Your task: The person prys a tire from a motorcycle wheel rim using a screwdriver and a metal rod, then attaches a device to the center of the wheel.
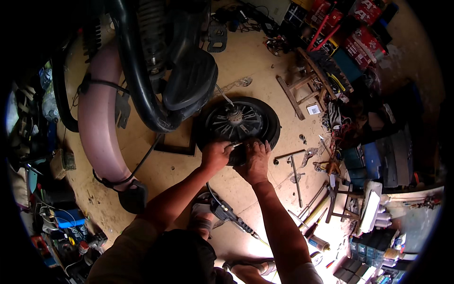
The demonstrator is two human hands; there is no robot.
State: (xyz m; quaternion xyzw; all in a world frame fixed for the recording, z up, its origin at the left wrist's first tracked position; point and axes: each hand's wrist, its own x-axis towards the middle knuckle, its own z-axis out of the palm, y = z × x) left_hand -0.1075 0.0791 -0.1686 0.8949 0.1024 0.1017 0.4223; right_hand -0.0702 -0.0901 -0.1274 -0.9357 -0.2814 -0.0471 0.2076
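A wheel with a black tire (271, 113) and a spoked hub (235, 118) lies on its side on the floor, its axle pointing up. At its near edge, my left hand (216, 155) is closed, with a small, thin, light metal piece (235, 144) at its fingertips. My right hand (257, 163) lies on the near right part of the tire, its fingers bent over the rubber. A black inflator gun (232, 218) is on the floor below my hands. Its thin hose (212, 191) curves up behind my left forearm, where its end is hidden.
A scooter frame with a black tube (135, 71) and pinkish fender (98, 109) stands at the left. To the right are a T-shaped wrench (294, 173), a wooden stool (305, 83) and scattered tools. Boxes (364, 45) and cluttered shelves line both sides.
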